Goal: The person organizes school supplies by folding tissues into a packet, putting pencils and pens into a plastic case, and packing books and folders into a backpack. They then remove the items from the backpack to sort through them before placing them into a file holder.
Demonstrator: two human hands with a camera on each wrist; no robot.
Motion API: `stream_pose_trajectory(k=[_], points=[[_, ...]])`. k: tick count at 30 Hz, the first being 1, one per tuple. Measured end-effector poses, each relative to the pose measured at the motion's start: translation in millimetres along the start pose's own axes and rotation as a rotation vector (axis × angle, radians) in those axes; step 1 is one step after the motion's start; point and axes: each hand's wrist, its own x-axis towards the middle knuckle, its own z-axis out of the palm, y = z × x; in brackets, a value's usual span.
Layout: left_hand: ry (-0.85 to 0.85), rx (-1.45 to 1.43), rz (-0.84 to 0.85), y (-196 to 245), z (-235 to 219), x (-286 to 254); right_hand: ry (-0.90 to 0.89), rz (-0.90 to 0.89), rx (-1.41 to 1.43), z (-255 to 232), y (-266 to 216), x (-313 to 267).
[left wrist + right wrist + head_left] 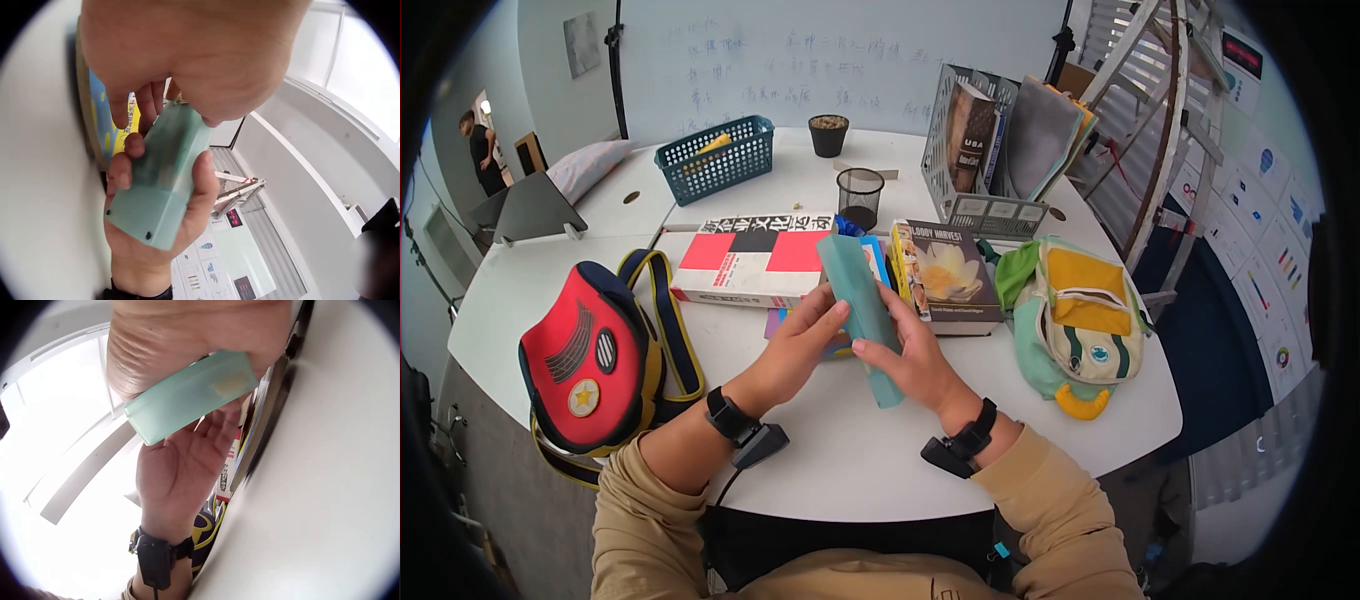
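Observation:
Both hands hold a long translucent teal plastic case [862,300], tilted over the middle of the table. My left hand [800,338] grips its left side, thumb along the near face. From the other side my right hand [918,362] grips it, with the thumb across the face. In the left wrist view, the end of the case [153,209] has two small dark dots, and a dark shape shows through its wall. A pale yellowish patch shows through the case [187,397] in the right wrist view. Behind it lie a red-and-white book [745,262] and a flower-cover book [945,275].
A red backpack [580,365] stands at the left, a green-and-beige bag [1080,320] at the right. Farther back are a teal basket [715,160], a potted plant [828,138], a black mesh cup [860,200] and a grey file rack [985,215] with books.

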Motion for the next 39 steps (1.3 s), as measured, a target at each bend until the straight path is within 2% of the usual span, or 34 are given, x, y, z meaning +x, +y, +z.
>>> stream_pose_trajectory(k=[4, 7, 10, 13, 19, 21, 24, 25, 28, 31, 33, 37, 39], points=[[-0.007, -0.198, -0.082, -6.8, 4.4, -5.8, 0.034, -0.006, -0.204, 9.1, -4.6, -4.7], [0.027, -0.419, -0.08, -15.2, -0.5, -2.4, 0.016, 0.0, -0.071, 7.5, 4.4, -1.7], [0.075, -0.443, -0.096, -16.0, -6.6, -0.6, 0.037, 0.019, 0.136, 7.3, 4.8, 3.8], [0.133, -0.417, -0.081, -18.7, -5.3, 0.8, 0.098, -0.021, 0.178, 7.0, 5.6, 4.4], [0.304, -0.303, -0.093, -21.9, 8.1, -5.0, 0.093, -0.048, 0.239, 11.2, -3.5, 1.4], [0.355, -0.163, -0.1, -28.2, 7.9, -5.2, 0.094, -0.043, 0.255, 15.1, 2.6, 1.5], [0.393, -0.05, -0.109, -31.2, 12.6, -10.3, -0.009, 0.168, 0.34, 13.3, 5.4, -0.1], [0.4, -0.029, -0.111, -29.2, 14.9, -11.9, -0.009, 0.179, 0.351, 13.3, 4.4, -0.1], [0.294, -0.161, -0.066, -18.6, 21.6, -14.2, -0.021, 0.182, 0.361, 12.9, -1.7, -1.4], [0.182, 0.144, 0.059, -18.9, 18.6, -17.8, -0.049, 0.108, 0.289, 13.6, -4.2, -3.7], [0.201, 0.236, 0.056, -13.8, 15.0, -19.5, -0.066, 0.033, 0.191, 12.2, 2.4, -2.4], [0.23, 0.341, 0.042, 1.6, 19.7, -26.5, -0.12, 0.142, 0.165, 7.7, -4.0, -4.2], [0.22, 0.529, 0.062, -1.3, 14.8, -25.3, -0.095, 0.174, 0.221, 13.2, -3.8, -4.8]])
